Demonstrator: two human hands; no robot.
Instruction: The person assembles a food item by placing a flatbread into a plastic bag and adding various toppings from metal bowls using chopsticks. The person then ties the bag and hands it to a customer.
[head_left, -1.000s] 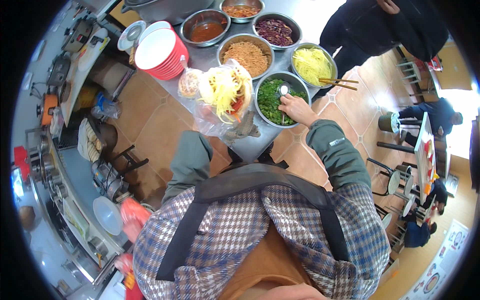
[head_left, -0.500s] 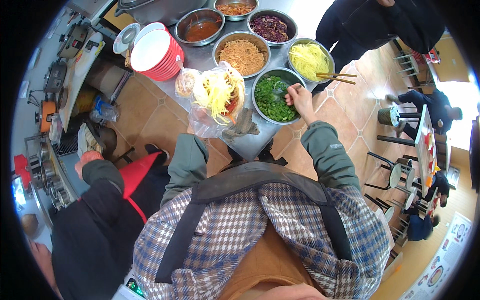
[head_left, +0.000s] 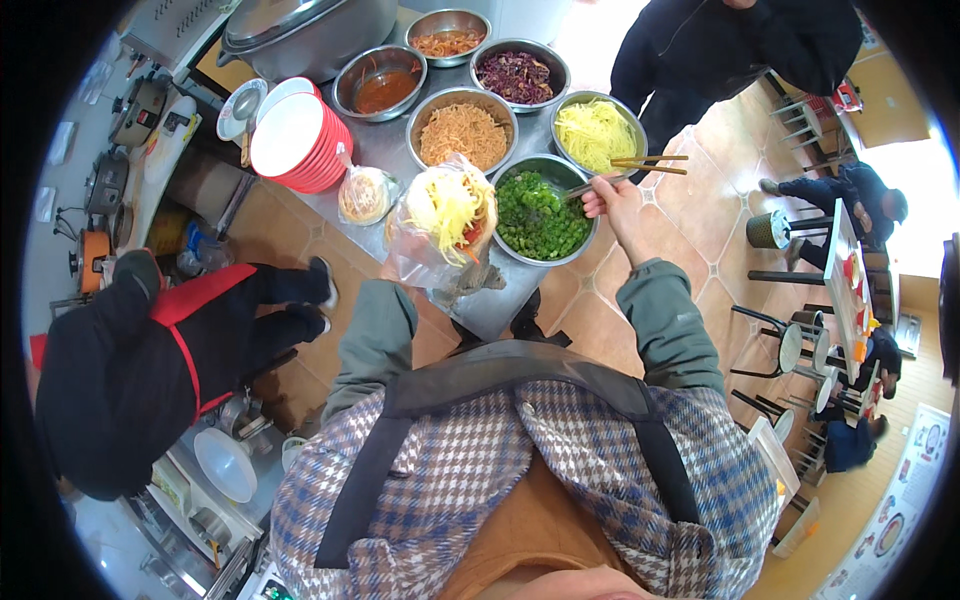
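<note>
My left hand (head_left: 388,268), mostly hidden behind clear plastic, holds up a plastic bag (head_left: 420,262) with an opened flatbread in it. Yellow shreds (head_left: 441,205) and some reddish filling lie in the bread. At the right, my right hand (head_left: 620,205) is closed on a thin metal utensil (head_left: 581,189), whose end goes down into chopped green onions (head_left: 541,222). Those fill a steel bowl (head_left: 548,260) at the near right of the metal table. Whether the utensil is a spoon or tongs, I cannot tell.
Steel bowls of yellow shreds (head_left: 594,132), brown shreds (head_left: 463,136), purple cabbage (head_left: 514,77) and red sauce (head_left: 382,92) stand beyond. Chopsticks (head_left: 650,164) jut from one bowl. Stacked red bowls (head_left: 300,140), a bagged bun (head_left: 365,194) and a grey rag (head_left: 470,286) are at left. Co-workers (head_left: 140,360) stand nearby.
My right hand has lifted from inside the green onion bowl to its right rim, and the metal utensil now shows. The bagged flatbread stays in my left hand. The co-worker at left has turned and moved.
</note>
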